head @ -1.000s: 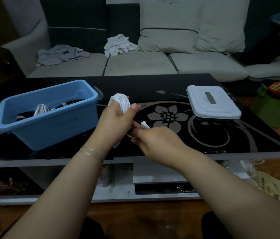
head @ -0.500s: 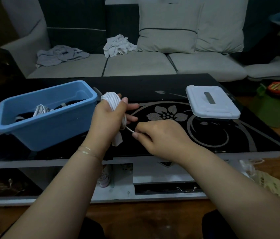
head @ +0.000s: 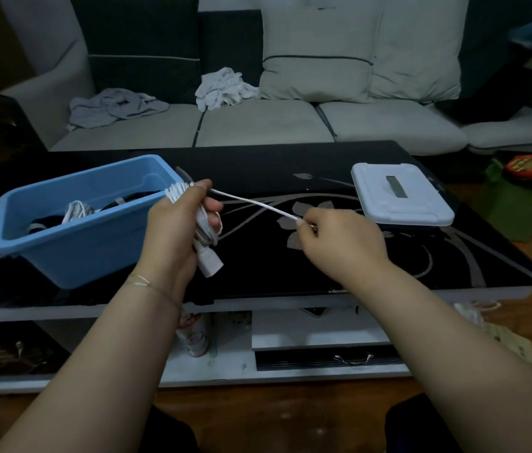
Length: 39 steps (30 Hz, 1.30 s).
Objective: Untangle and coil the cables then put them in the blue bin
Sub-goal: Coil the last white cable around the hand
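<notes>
My left hand [head: 173, 223] is shut on a coil of white cable [head: 207, 228], just right of the blue bin [head: 71, 253]. The cable's white plug [head: 209, 261] hangs below my palm. A short free length of the cable [head: 255, 203] runs taut from the coil to my right hand [head: 340, 238], which pinches its end over the table. Inside the blue bin lie a coiled white cable [head: 76, 210] and dark cables [head: 127, 199].
The bin's white lid [head: 402, 199] lies on the black glass coffee table [head: 356, 266] at the right. A sofa with cushions and crumpled cloths stands behind. A green container [head: 519, 207] sits on the floor at the right. A can [head: 194, 335] stands on the shelf under the table.
My right hand has pulled away to the right, drawing the cable's free end out taut. My left hand with the coil has shifted slightly toward the bin.
</notes>
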Motion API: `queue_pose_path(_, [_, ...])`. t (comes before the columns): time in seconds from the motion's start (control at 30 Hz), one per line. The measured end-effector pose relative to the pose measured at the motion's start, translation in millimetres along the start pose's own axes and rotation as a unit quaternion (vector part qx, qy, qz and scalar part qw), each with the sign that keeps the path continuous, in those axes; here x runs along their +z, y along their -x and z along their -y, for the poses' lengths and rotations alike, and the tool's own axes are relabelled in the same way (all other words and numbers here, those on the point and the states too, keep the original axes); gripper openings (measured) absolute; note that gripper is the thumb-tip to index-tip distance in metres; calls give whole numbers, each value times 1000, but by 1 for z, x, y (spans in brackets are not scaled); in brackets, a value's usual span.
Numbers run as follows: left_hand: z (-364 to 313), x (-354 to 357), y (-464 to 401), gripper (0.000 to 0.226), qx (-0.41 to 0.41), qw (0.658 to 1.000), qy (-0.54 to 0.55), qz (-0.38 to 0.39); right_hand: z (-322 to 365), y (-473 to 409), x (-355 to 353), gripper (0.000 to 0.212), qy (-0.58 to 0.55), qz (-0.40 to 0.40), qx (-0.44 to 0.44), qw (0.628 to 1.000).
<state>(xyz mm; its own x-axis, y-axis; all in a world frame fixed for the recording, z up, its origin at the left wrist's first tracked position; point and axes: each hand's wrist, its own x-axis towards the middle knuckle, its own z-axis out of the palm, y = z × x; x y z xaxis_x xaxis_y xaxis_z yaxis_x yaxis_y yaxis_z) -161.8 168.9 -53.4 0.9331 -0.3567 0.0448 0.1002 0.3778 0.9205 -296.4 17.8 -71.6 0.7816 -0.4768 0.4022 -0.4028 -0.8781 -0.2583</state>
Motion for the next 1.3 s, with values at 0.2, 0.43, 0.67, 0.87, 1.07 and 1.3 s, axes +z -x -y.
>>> queue_pose_path(0.2, [0,5,4,11,43,997,-14,64,21,16,6,25,-4,95,-144,985])
queue_pose_path(0.43, [6,-1,6,42,110,952,-235,162,38,25,-10,20,-59,112,-281,951])
queue_pose_path(0.67, [8,6,26,50,54,905,-316,280,29,21,-21,19,-135,55,-235,961])
queue_pose_path(0.87, [3,16,35,38,40,871,-328,364,10,9,-19,18,-170,25,-115,978])
queue_pose_path(1.07, [6,15,31,32,43,879,-291,376,2,2,-14,14,-320,34,-54,945])
queue_pose_path(1.3, [10,15,32,27,23,904,-210,373,-8,-8,-3,18,-376,1,-36,926])
